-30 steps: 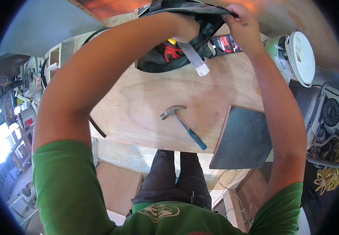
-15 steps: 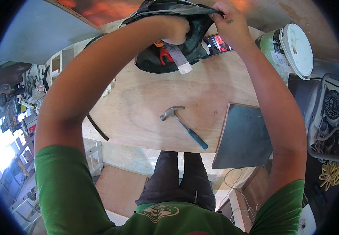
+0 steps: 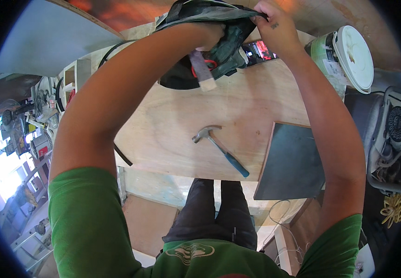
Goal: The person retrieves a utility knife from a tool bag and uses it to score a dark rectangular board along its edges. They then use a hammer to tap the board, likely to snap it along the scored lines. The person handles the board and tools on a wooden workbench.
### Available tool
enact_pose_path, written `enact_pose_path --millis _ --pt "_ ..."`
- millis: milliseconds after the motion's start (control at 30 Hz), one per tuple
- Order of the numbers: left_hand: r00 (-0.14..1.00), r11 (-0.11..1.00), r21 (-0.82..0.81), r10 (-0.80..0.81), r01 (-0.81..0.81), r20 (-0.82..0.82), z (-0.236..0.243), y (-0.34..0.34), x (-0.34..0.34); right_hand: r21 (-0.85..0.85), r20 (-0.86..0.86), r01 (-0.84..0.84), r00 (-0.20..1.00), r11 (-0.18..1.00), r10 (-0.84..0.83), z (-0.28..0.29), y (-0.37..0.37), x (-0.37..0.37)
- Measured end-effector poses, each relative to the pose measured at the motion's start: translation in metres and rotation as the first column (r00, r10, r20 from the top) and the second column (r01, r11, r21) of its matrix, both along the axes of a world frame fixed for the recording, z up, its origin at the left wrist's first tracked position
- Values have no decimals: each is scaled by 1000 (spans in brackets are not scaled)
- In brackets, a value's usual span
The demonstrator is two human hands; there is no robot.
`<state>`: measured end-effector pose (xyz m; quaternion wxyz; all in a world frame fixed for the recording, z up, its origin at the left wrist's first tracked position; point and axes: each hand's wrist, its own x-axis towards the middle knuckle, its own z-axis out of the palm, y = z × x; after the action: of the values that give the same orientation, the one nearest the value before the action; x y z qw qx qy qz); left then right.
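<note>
At the top of the bench, my left hand [image 3: 212, 34] reaches inside a black tool bag [image 3: 228, 46], its fingers hidden. My right hand [image 3: 274, 25] grips the bag's upper edge between thumb and fingers. A flat grey strip [image 3: 200, 69] pokes out of the bag below my left hand, beside a red-handled tool [image 3: 210, 64]. A phone [image 3: 260, 52] with a lit screen lies right of the bag. In the middle of the plywood bench [image 3: 168, 120], a claw hammer [image 3: 233, 162] with a teal handle lies flat.
A dark board [image 3: 284, 162] overlaps the bench's front right edge. A white-lidded bucket [image 3: 352, 55] stands at the back right, with a grey machine [image 3: 386, 139] and yellow cord [image 3: 393, 208] further right. Assorted equipment [image 3: 12, 129] crowds the far left.
My left hand has sunk deeper behind the bag's flap, and the grey strip has shifted left and tilted steeper. The yellow item inside has disappeared from view; less of the red tool shows.
</note>
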<state>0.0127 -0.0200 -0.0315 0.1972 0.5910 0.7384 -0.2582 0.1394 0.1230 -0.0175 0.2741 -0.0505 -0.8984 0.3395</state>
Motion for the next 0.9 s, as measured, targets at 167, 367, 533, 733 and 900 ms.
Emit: enact_pose_path --millis 167,367,533,733,900 --pt "990 974 194 -132 118 57 -4 -32 -20 13 15 -3 1000 1000 2 -1 3 1" --pt "961 974 225 -73 12 267 -5 -39 -23 11 34 -4 999 1000 4 -3 5 0" --pt "996 990 137 21 -33 88 6 -26 14 -30 36 -22 999 999 23 0 1 -1" --pt "939 980 -42 196 -192 284 -18 1 50 26 62 13 998 1000 -15 -6 0 -8" --pt "923 957 -159 277 -241 266 -25 18 46 -74 159 60 986 995 -48 -17 1 -6"
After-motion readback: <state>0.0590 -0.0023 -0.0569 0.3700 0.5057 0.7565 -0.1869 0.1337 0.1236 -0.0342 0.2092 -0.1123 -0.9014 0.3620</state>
